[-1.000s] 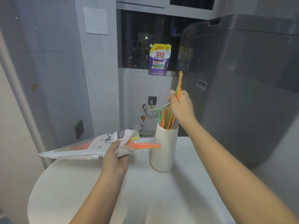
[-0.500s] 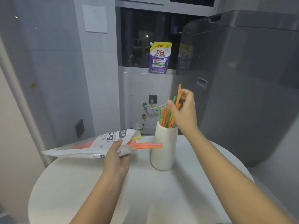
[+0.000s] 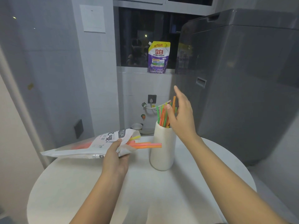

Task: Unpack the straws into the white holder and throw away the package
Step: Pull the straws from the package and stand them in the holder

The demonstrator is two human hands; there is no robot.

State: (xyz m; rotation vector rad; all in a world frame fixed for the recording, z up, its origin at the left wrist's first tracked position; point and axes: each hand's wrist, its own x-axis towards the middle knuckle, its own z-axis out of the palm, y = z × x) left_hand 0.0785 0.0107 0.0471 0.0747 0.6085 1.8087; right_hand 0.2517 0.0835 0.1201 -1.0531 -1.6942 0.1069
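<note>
Right hand [image 3: 181, 117] spread, empty, beside the holder [image 3: 162, 151]; package [image 3: 90, 147] gripped by left hand [image 3: 115, 156] — protruding straws [image 3: 145, 145] are best pinched together.

- We take this for a laundry corner in a home, and the grey washing machine [image 3: 239, 81] is our landmark: a tall top-loading unit.
- Just left of the machine, a purple-and-yellow detergent pouch [image 3: 158, 57] stands on the sill of a dark window [image 3: 142, 36], where we see night reflections.
- Below the pouch, left of the machine's lower body, a wall socket [image 3: 152, 99] holds a plug with a white cable.
- Farther left of the machine, the walls are pale tile, with a white switch plate [image 3: 92, 19] up high.
- In front of the machine sits a small round white surface [image 3: 145, 191].
</note>
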